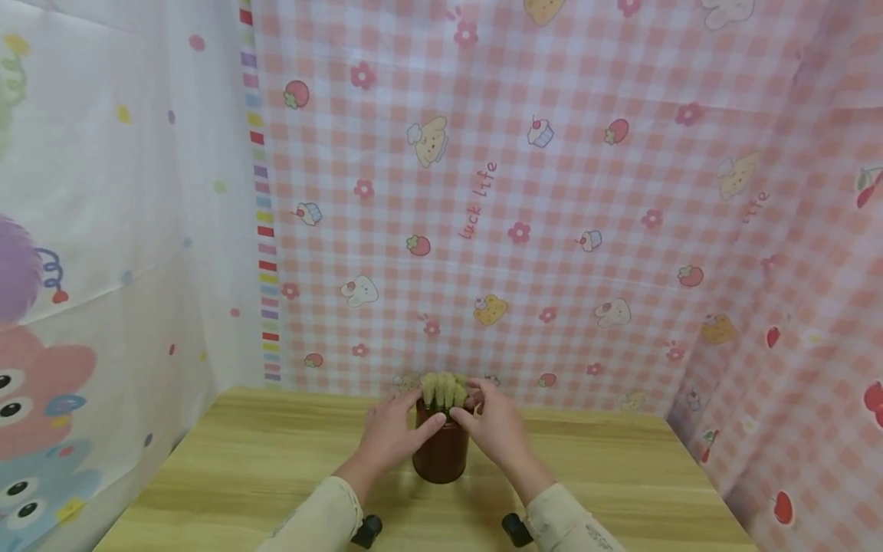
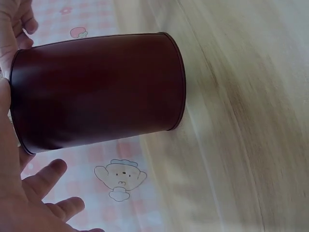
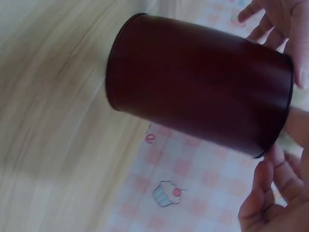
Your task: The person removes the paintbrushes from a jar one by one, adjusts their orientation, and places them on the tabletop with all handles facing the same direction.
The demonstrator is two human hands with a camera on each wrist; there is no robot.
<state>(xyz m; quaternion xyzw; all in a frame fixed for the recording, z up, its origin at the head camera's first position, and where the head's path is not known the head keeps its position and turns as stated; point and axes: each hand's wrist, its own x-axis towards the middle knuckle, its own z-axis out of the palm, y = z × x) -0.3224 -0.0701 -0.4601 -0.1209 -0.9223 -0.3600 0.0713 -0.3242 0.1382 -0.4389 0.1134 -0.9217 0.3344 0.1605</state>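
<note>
A dark red-brown cylindrical cup (image 1: 440,460) stands upright on the table near its back edge. Out of its top rises a yellowish bundle (image 1: 444,388) with several rounded folds or lobes; its exact kind does not show. My left hand (image 1: 395,431) holds the bundle's left side at the rim, thumb in front, while its other fingers spread loosely beside the cup (image 2: 99,92). From the right, my right hand (image 1: 503,429) holds the bundle the same way, thumb at the front rim and fingers bent behind. In the right wrist view the cup (image 3: 198,84) hides part of the hands.
The wood-grain table (image 1: 234,468) runs back to a pink checked cloth (image 1: 483,268) hung behind it. A white patterned cloth (image 1: 138,307) hangs at the left, another printed cloth (image 1: 814,368) at the right. Small black devices (image 1: 368,530) sit by both sleeves.
</note>
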